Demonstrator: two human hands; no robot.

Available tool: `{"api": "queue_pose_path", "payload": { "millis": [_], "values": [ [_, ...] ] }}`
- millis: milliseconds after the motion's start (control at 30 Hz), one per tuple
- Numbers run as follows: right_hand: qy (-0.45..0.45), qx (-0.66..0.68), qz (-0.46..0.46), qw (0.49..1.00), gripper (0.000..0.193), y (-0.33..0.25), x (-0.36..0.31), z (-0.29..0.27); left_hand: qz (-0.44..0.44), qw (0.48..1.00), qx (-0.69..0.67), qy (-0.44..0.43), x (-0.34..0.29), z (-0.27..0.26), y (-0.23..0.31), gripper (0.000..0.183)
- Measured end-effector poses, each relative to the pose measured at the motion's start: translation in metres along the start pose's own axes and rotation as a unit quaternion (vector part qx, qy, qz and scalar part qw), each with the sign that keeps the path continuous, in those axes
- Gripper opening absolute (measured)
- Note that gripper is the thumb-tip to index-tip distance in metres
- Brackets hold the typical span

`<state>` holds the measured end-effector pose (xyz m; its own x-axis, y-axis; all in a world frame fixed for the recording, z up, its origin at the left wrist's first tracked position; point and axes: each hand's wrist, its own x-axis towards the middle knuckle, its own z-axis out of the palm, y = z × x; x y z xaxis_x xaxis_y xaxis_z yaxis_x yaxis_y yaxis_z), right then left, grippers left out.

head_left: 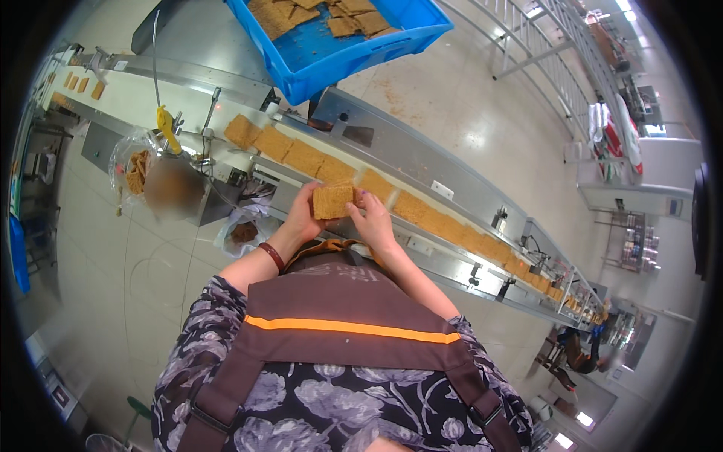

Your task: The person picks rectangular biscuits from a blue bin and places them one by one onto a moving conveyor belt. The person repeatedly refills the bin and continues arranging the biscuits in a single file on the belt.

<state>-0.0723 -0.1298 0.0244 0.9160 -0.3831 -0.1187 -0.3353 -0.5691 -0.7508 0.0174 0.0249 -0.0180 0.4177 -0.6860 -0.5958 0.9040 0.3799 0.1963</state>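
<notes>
Both hands hold a golden-brown, rough-textured biscuit block (334,203) in front of my apron, at the near edge of the conveyor. My left hand (301,217) is closed round its left side and underside. The fingers of my right hand (372,221) press on its right edge. Just beyond, a row of similar square biscuit pieces (305,158) lies along the pale conveyor belt (385,197), running from upper left to lower right. Whether the held block is one piece or a stack, I cannot tell.
A blue crate (361,54) with flat brown pieces stands beyond the conveyor. A yellow-handled tool (167,128) and a plastic bag of broken pieces (135,172) are at the left. Another bag (245,230) sits below the belt. Metal rails (527,49) stand far right.
</notes>
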Motion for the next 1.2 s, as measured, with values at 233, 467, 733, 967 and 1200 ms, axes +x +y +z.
{"api": "queue_pose_path", "payload": {
  "millis": [233, 467, 733, 967, 1200],
  "values": [
    [-0.005, -0.108, -0.022, 0.994, 0.048, -0.001, -0.014, 0.009, -0.025, 1.0, 0.001, 0.016, -0.002, 0.017, -0.005, 0.041],
    [-0.018, -0.007, -0.008, 1.0, 0.05, -0.005, -0.02, 0.008, 0.016, 0.998, -0.033, 0.048, -0.004, 0.001, -0.012, 0.046],
    [-0.114, 0.193, 0.125, 0.967, 0.051, -0.016, -0.022, 0.008, 0.025, 0.997, -0.023, 0.066, -0.021, 0.001, -0.007, 0.053],
    [-0.116, 0.194, 0.133, 0.965, 0.049, -0.011, -0.02, 0.013, 0.017, 0.999, -0.011, 0.047, -0.024, 0.002, -0.006, 0.055],
    [-0.104, 0.294, 0.193, 0.93, 0.043, -0.013, -0.021, 0.008, 0.025, 0.998, 0.014, 0.056, -0.022, 0.001, -0.008, 0.053]
  ]
}}
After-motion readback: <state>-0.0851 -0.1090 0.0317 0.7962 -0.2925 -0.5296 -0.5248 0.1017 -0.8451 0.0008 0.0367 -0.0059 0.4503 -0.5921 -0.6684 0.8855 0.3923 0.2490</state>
